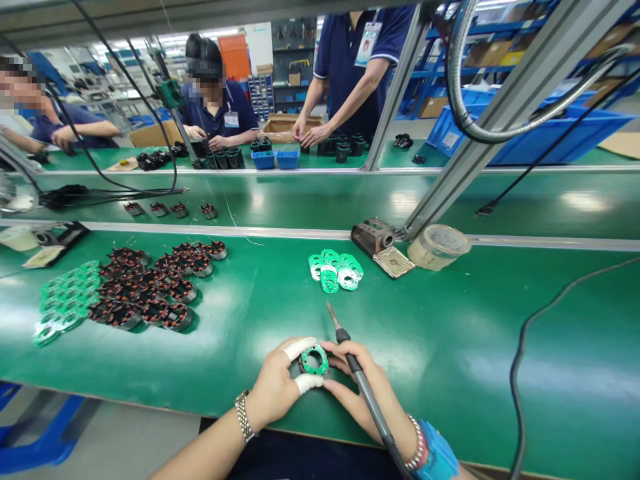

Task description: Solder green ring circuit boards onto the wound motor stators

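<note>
White finger cots cover the thumb and forefinger of my left hand (277, 383), which is closed around a motor stator topped with a green ring-shaped circuit board (315, 360). My right hand (367, 387) has a soldering iron (367, 393) lying across it, the tip pointing up and away from the stator. Fingertips of the right hand also touch the stator's right side. Beyond my hands lies a small pile of loose green ring boards (336, 268). To the left are many wound stators (150, 287) beside a sheet-like group of green boards (70, 297).
A metal soldering stand (373, 237) and a round translucent tub (439, 247) stand by the rail. A cable (523, 347) runs down the right side. Several stators (179, 210) sit on the strip behind. Co-workers (217, 110) work across the bench.
</note>
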A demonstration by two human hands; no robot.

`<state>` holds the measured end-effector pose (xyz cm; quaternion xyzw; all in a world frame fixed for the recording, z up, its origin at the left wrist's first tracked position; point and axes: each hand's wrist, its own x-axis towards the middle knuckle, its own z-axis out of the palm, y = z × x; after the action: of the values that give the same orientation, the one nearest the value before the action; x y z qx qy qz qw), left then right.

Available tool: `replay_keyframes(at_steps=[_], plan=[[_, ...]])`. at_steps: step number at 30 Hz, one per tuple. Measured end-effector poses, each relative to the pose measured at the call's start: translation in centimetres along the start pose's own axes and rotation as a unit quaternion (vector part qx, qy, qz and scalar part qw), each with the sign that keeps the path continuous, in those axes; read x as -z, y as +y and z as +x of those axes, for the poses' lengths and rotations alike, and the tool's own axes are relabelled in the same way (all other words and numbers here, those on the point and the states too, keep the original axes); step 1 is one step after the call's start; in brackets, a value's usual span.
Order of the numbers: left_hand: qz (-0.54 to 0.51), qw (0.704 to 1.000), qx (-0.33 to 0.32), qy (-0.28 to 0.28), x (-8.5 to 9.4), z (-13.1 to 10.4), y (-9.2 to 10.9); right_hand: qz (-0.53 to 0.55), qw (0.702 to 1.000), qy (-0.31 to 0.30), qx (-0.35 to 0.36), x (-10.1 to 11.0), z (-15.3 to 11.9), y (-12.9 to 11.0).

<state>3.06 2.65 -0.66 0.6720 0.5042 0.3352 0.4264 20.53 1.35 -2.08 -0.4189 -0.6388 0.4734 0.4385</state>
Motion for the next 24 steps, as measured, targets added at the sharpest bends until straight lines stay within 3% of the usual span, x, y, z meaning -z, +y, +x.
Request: replay_keyframes(at_steps=[6,11,14,18,21,24], plan=[[0.000,0.999,0.040,0.003,0.0,-1.1,-0.4,-0.041,0.999,-0.008,-0.003,0.1,0.3,-0.5],[-0.135,0.982,0.017,-0.133,3.0,-2.4,-1.8,-0.142,0.989,-0.036,0.030,0.4,0.4,-1.4],[-0.089,0.990,0.031,-0.101,4.5,-1.6,-2.1,-0.172,0.982,-0.044,0.059,0.0,0.7,-1.6],[-0.005,0.996,0.001,-0.086,4.8,0.6,-1.3,-0.183,0.978,-0.053,0.082,-0.5,1.4,-1.7],[-0.054,0.994,0.008,-0.093,4.2,1.4,-0.8,-0.175,0.976,-0.088,0.094,0.0,1.9,-2.0],[-0.135,0.984,0.085,-0.073,3.5,1.4,-0.7,-0.163,0.969,-0.149,0.112,1.0,2.3,-2.6]])
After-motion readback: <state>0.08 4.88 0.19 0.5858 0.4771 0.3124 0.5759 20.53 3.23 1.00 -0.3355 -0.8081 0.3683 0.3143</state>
